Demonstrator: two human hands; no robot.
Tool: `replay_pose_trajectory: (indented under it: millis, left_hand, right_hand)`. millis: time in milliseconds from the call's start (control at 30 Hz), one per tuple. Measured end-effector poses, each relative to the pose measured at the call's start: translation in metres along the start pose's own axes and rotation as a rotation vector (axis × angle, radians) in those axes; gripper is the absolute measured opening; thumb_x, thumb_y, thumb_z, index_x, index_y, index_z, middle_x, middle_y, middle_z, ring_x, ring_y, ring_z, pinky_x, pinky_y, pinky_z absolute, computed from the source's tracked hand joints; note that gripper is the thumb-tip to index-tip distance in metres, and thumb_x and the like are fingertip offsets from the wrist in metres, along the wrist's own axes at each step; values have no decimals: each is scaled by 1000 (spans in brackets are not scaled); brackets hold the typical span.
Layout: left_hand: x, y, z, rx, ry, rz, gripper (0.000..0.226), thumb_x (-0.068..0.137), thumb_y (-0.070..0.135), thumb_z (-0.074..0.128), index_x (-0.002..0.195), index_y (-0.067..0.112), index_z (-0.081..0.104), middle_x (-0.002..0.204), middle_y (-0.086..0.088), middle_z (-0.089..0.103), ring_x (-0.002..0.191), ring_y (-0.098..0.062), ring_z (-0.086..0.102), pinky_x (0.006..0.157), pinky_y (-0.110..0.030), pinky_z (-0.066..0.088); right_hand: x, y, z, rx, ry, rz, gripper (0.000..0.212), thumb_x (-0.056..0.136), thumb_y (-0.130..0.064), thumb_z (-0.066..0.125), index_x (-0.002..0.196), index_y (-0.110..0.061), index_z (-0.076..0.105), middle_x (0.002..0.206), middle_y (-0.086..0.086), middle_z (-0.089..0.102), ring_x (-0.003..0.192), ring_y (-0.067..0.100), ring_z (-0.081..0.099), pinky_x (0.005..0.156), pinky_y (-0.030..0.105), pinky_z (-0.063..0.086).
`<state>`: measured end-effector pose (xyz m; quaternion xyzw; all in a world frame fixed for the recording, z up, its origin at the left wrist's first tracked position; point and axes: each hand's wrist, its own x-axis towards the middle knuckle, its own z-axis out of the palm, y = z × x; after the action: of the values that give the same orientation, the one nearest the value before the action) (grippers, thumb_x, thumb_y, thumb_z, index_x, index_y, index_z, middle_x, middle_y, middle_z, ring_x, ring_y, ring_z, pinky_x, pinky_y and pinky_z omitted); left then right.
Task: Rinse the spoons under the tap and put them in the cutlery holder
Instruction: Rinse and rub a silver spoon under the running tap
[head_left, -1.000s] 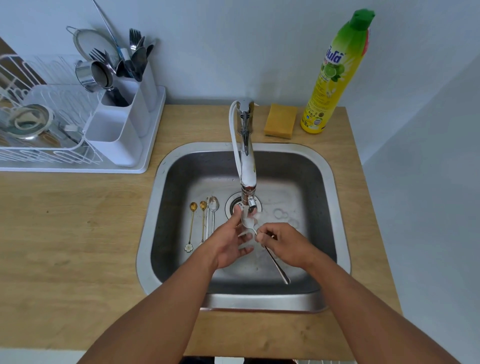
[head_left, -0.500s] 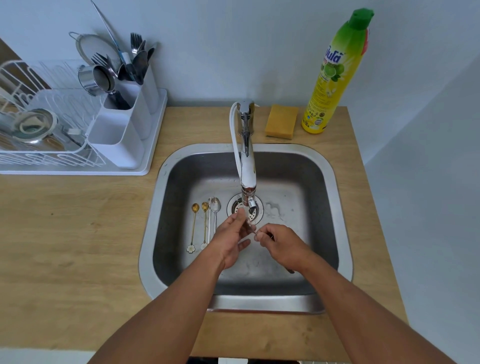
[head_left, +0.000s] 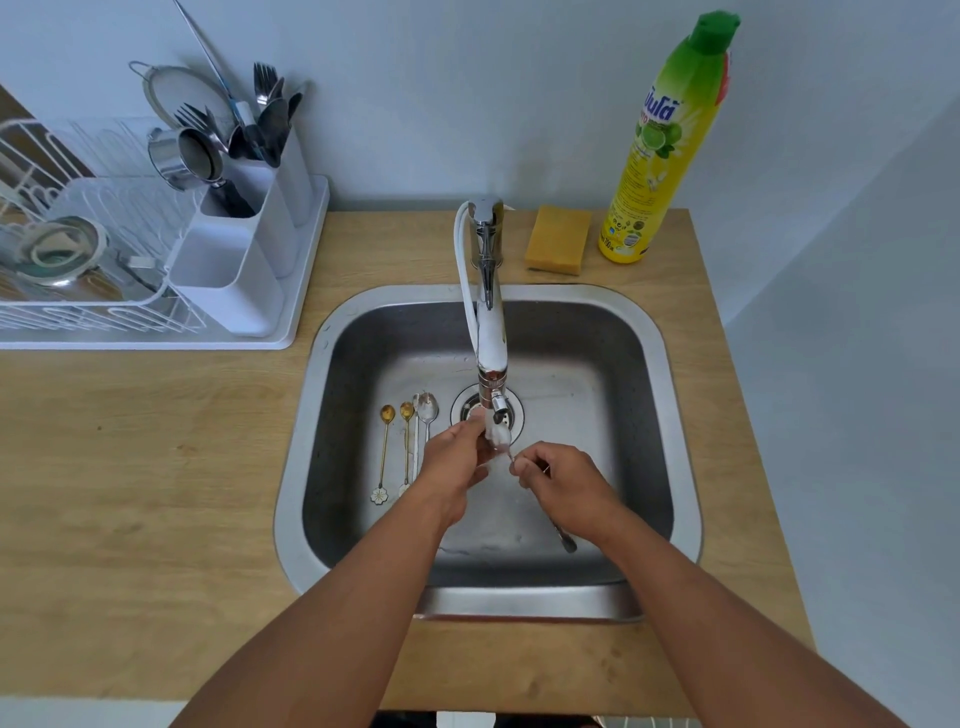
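Water runs from the tap (head_left: 491, 332) over the bowl of a silver spoon (head_left: 565, 538) held above the sink (head_left: 649, 338). My right hand (head_left: 558, 480) pinches the spoon's handle, whose end sticks out below my wrist. My left hand (head_left: 460, 457) curls round the spoon's bowl under the stream. Three more spoons lie on the sink floor at the left: two gold ones (head_left: 385, 447) and a silver one (head_left: 427, 415). The white cutlery holder (head_left: 244, 260) stands at the back left, with forks and spoons in its far compartments.
A white dish rack (head_left: 83, 291) with a glass lid and a metal strainer sits left of the holder. A yellow sponge (head_left: 558, 239) and a tall green-yellow detergent bottle (head_left: 660, 150) stand behind the sink. Wooden counter (head_left: 145, 467) lies to the left.
The spoon's bowl has moved up closer to the spout, and my left hand has closed round it. My right hand has shifted slightly along the handle.
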<state>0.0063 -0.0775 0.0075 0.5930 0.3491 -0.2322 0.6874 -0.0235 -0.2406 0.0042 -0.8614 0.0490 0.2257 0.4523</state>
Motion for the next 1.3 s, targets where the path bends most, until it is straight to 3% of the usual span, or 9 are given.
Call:
replay_pose_trajectory:
  millis: [167,267,433,567,733,867,1033,1200,1300]
  left_hand:
    - [-2,-14,-17,-143,-193,-64,27,105,34,58,120,16,72,104,-3,79,106,-17,73,92,-40,52]
    - [-3,-18,-18,-145,-148,-87,32,97,45,67,115,21,75,105,0,81,110,-18,73,98,-44,50]
    - [-4,-17,-12,-132,-28,-114,51,84,67,70,105,21,77,85,2,81,92,-15,76,95,-44,55]
    - [-10,-20,-12,-172,-67,-96,40,98,56,60,111,21,75,96,1,82,101,-15,75,94,-42,53]
    - [-14,-26,-17,-103,-125,-49,19,103,33,63,113,21,73,114,0,80,106,-16,72,88,-38,53]
    - [-17,-21,-8,-55,-61,-26,29,97,48,68,110,23,74,101,5,82,102,-16,72,88,-39,53]
    - [-17,-8,1,-69,51,-69,41,92,65,63,100,26,76,84,5,82,89,-14,75,74,-35,52]
    - [-18,-9,-5,22,2,6,30,96,53,65,101,25,76,84,9,81,93,-11,74,78,-34,51]
    - [-17,-12,-11,96,-73,82,26,100,32,68,125,23,71,103,5,80,100,-13,70,83,-32,53]
  right_hand:
    - [2,-3,-5,52,-40,-26,19,101,-28,62,85,-27,73,80,-8,73,69,1,62,63,15,48]
    - [0,-1,-5,44,-92,-22,19,101,-30,61,87,-27,72,82,-8,73,74,7,64,68,20,49]
    - [-3,2,-1,33,-130,-31,19,102,-31,60,88,-28,71,86,-9,73,81,8,66,73,23,50]
    - [-2,2,-1,4,-100,-24,18,103,-33,59,89,-30,70,88,-10,72,79,14,67,69,27,53]
    - [0,3,-6,-53,-84,-1,19,103,-34,57,88,-32,68,90,-8,71,69,22,69,61,49,61]
    - [1,3,-6,-75,-109,-33,18,104,-31,57,91,-29,68,89,-10,71,84,12,66,86,44,58]
    - [-1,2,-8,-38,-138,-42,17,104,-32,56,92,-29,68,95,-6,71,86,25,69,75,50,60]
    - [-1,7,-7,-14,-153,-18,18,105,-31,54,92,-30,67,95,-5,71,89,23,68,77,44,59]
    - [1,11,-10,56,-182,21,18,104,-28,56,93,-23,70,89,-6,71,79,10,64,76,33,53]
